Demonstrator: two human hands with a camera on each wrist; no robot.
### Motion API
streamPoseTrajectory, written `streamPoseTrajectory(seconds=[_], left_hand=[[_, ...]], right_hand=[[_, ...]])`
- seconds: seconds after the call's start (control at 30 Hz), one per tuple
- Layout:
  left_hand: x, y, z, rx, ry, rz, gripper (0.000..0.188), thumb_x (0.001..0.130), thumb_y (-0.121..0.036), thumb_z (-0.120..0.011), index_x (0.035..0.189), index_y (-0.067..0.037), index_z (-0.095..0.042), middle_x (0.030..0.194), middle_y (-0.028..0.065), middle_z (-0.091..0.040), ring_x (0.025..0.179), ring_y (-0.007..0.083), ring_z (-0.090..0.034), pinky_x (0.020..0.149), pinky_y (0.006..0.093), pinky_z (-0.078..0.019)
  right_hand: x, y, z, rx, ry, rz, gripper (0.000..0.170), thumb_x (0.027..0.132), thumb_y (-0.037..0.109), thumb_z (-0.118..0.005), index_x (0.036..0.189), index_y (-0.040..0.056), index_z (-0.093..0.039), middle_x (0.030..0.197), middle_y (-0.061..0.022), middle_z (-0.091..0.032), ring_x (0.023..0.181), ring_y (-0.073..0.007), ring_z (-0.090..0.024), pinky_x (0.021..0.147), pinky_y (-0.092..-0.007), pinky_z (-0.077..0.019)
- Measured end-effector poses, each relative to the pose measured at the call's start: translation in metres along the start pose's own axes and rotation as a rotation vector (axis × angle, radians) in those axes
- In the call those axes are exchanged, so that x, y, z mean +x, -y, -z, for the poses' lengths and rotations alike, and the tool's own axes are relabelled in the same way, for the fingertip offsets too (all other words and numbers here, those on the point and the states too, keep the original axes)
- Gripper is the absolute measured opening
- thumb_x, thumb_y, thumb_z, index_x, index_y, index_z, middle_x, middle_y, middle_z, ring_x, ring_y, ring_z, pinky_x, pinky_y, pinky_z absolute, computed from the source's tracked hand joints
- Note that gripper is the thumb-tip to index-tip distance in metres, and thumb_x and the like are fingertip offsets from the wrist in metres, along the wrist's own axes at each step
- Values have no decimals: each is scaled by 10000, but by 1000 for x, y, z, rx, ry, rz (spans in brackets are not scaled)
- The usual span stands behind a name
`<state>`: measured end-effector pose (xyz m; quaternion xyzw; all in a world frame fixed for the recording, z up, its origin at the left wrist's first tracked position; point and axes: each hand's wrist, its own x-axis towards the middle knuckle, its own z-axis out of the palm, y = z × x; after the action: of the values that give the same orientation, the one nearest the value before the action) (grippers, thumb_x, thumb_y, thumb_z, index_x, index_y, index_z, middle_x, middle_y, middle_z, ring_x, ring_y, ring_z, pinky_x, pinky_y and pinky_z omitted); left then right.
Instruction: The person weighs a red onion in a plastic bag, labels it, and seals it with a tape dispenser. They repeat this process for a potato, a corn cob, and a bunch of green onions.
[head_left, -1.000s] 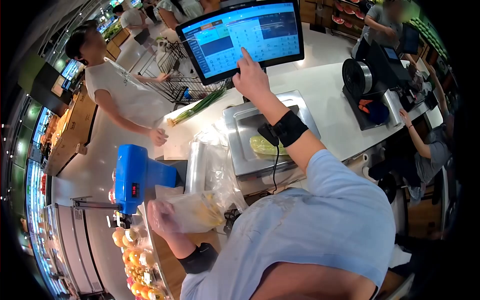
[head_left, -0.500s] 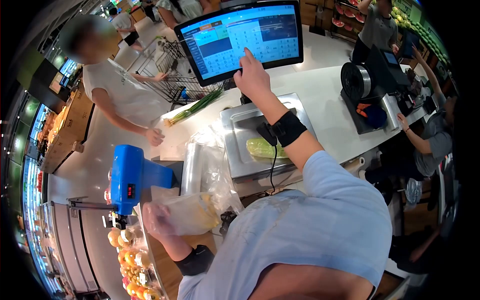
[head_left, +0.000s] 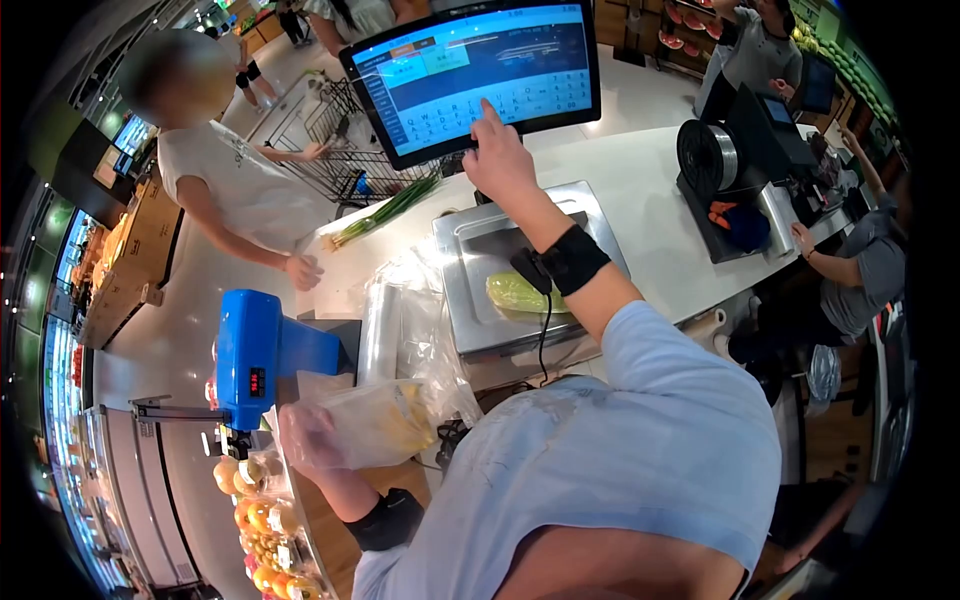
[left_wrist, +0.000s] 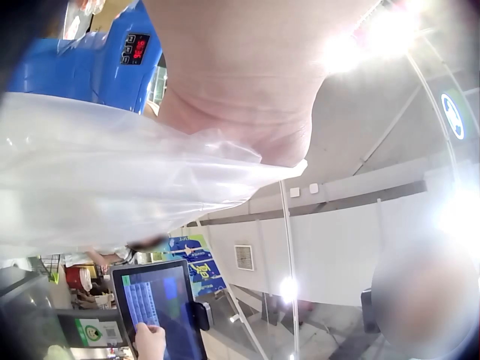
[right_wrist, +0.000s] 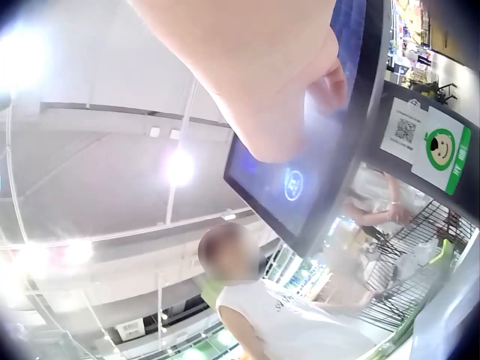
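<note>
In the head view my right hand points its index finger at the on-screen keyboard of the touchscreen; the other fingers are curled. My left hand grips the top of a clear plastic bag with something yellow inside, beside the blue device. The left wrist view shows the bag gathered at the hand. Below the screen, a wrapped pale green vegetable lies on the steel scale, partly hidden by the right wrist's camera.
Green onions lie on the white counter, left of the scale. Loose plastic bags are at the counter's near left. A person in white stands across at the left, near a shopping cart. A black spool stands at the right.
The screen's display has changed, with the keyboard now spread along its lower part. My right fingertip has shifted slightly downward. My left hand still grips the bag.
</note>
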<state>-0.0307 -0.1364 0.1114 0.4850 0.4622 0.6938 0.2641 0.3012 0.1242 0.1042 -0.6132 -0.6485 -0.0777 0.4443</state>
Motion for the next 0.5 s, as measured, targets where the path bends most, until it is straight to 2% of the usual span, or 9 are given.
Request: streamPoseTrajectory(seconds=[0.13, 0.23, 0.3, 0.33, 0.37, 0.4, 0.43, 0.47, 0.5], left_hand=[[0, 7, 10, -8, 44, -21, 323, 959, -239, -440, 689, -66, -400, 643, 35, -378, 542, 128, -378, 505, 248, -345], [0, 9, 4, -116, -87, 111, 258, 963, -184, -449, 742, -54, -418, 662, 19, -381, 565, 115, -385, 523, 240, -355], [2, 11, -1, -203, -218, 159, 197, 967, -141, -458, 795, -47, -434, 681, 7, -392, 601, 98, -387, 539, 234, -361], [4, 9, -1, -199, -219, 175, 197, 967, -141, -458, 795, -47, -434, 681, 7, -392, 601, 98, -387, 539, 234, -361], [9, 5, 2, -210, -39, 133, 188, 970, -140, -457, 810, -41, -444, 696, 12, -409, 617, 98, -392, 553, 233, -367], [13, -1, 4, -219, 140, 93, 181, 974, -138, -457, 825, -35, -455, 711, 17, -426, 632, 99, -396, 566, 232, -373], [18, -4, 0, -106, 65, 72, 181, 972, -145, -465, 836, -26, -471, 729, 30, -453, 651, 107, -407, 580, 239, -378], [23, -7, -6, -33, 16, 29, 208, 978, -164, -458, 834, -14, -475, 723, 36, -463, 657, 112, -422, 598, 234, -376], [27, -29, -28, 72, 25, -32, 242, 979, -187, -460, 821, -5, -478, 720, 35, -468, 675, 114, -437, 611, 232, -377]], right_hand=[[-19, -5, 41, 101, -93, 10, 202, 768, 145, -584, 923, 32, -520, 1286, -164, -495, 984, -354, -543, 811, -429, -482], [-45, -22, 76, 344, -32, -87, 199, 769, 149, -621, 896, 30, -525, 1059, -147, -593, 969, -344, -556, 810, -418, -464], [-62, -33, 105, 363, 5, -147, 224, 775, 166, -630, 927, 30, -537, 1063, -146, -593, 983, -343, -553, 827, -408, -459], [-69, -42, 114, 389, 33, -197, 250, 781, 183, -639, 958, 30, -549, 1067, -145, -593, 997, -343, -550, 843, -397, -453], [-76, -54, 120, 383, 45, -205, 250, 781, 183, -639, 958, 30, -549, 1067, -145, -593, 997, -343, -550, 843, -397, -453], [-84, -66, 125, 283, 123, -118, 302, 781, 206, -653, 1004, 27, -556, 1083, -146, -589, 1012, -340, -545, 860, -392, -448], [-92, -72, 125, 185, 203, -30, 355, 781, 230, -667, 1050, 25, -562, 1098, -147, -586, 1028, -337, -540, 877, -388, -442], [-99, -75, 122, 188, 228, -42, 355, 781, 230, -667, 1050, 25, -562, 1098, -147, -586, 1028, -337, -540, 877, -388, -442], [-110, -76, 118, 142, 321, 68, 400, 774, 253, -676, 1081, 24, -562, 1118, -152, -579, 1038, -337, -535, 886, -392, -440]])
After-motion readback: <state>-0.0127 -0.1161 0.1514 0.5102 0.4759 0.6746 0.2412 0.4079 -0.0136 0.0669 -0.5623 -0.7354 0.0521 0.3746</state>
